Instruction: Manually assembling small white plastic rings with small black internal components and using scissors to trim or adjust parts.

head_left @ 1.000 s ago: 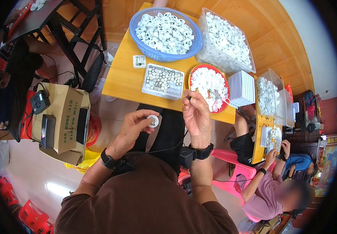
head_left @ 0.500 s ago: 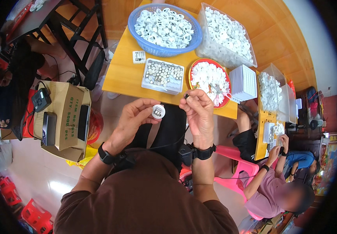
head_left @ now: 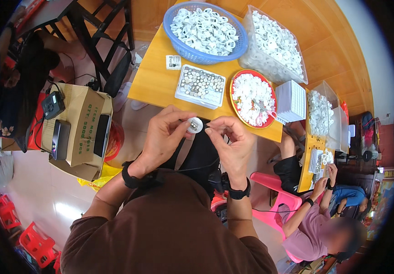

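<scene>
Between the fingers and thumb of my left hand [head_left: 162, 139] is a small round white plastic part [head_left: 195, 124], its open face showing metal bits inside. My right hand [head_left: 234, 148] is just to the right of it, thumb and forefinger pinched; what they hold, if anything, cannot be made out. Both hands are over my lap at the front edge of the yellow table [head_left: 153, 84]. On that table, a clear plastic box [head_left: 196, 103] holds many round silver and dark button cells. A red dish [head_left: 236, 111] heaped with small white parts and pink-handled scissors [head_left: 268, 112] stands right of it.
Behind are a blue basket [head_left: 192, 55] and a clear bin [head_left: 274, 72], both full of white parts. Stacked white trays [head_left: 291, 102] stand at the right. An open cardboard box [head_left: 83, 132] is at my left. A co-worker [head_left: 313, 223] sits right, by a pink chair [head_left: 270, 182].
My right hand has come closer to the round white part, and the small dark piece in its fingertips no longer shows clearly. The white part has tilted in my left hand. The view has shifted slightly.
</scene>
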A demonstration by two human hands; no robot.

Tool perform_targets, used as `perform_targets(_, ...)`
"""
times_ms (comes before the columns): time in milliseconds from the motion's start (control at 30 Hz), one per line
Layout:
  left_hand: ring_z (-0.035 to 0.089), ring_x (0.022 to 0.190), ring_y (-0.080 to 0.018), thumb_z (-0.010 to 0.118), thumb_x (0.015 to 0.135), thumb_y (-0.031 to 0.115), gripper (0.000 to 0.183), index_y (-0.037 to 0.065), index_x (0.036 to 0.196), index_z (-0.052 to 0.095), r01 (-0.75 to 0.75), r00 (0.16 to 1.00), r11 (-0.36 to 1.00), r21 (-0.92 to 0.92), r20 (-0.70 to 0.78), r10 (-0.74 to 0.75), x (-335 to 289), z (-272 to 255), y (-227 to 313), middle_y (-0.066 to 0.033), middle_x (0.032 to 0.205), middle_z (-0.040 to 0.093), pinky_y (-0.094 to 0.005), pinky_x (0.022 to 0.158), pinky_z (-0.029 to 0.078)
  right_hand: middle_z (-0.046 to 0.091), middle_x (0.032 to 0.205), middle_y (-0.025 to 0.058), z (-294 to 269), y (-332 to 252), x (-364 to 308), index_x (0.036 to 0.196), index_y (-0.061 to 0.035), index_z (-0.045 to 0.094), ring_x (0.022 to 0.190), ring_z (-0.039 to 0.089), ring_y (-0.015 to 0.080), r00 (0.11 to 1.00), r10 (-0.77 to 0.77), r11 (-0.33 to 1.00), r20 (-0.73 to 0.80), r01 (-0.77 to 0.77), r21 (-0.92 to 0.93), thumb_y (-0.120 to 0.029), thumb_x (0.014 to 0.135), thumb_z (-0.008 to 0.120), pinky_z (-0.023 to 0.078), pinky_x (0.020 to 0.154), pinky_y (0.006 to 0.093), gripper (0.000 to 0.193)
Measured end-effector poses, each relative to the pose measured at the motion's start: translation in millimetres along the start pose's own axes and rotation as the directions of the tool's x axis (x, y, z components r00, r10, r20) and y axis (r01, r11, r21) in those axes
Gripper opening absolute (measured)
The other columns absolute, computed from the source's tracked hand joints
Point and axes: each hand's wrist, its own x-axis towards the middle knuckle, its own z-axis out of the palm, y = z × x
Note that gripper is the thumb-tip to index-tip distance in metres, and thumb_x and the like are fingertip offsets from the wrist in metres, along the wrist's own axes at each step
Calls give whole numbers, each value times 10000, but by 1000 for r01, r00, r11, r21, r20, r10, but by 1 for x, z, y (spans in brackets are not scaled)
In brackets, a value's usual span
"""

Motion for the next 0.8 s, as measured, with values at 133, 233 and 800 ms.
perform_targets(133, 615, 861, -131, 535, 854, -64, 199, -29, 1032, 616, -43, 999, 994, 104, -13, 45, -2, 2, 2, -59, 954, 543, -220, 703, 538, 637, 778, 54, 5, 6, -1, 883, -1, 601, 673, 604, 115, 988, -150, 958, 27, 152, -244, 67, 720, 673, 475, 612, 229, 191)
perform_targets(233, 606, 689, -122, 573, 796, -72, 189, -25, 971, 628, -122, 990, 966, 230, -45, 136, -3, 5, 3, -72, 821, 550, -225, 592, 511, 629, 757, 66, 9, 4, 0, 855, -8, 589, 655, 610, 135, 981, -194, 924, 22, 190, -331, 66, 710, 674, 478, 592, 245, 184)
perform_targets(800, 565, 597, -177, 594, 753, -41, 165, -27, 910, 642, -239, 961, 854, 463, -13, 276, -6, 7, 8, -107, 737, 550, -280, 543, 449, 584, 797, 176, 17, 2, -1, 937, 17, 532, 731, 598, 339, 937, -315, 780, 151, 346, -522, 95, 741, 592, 478, 623, 375, 219)
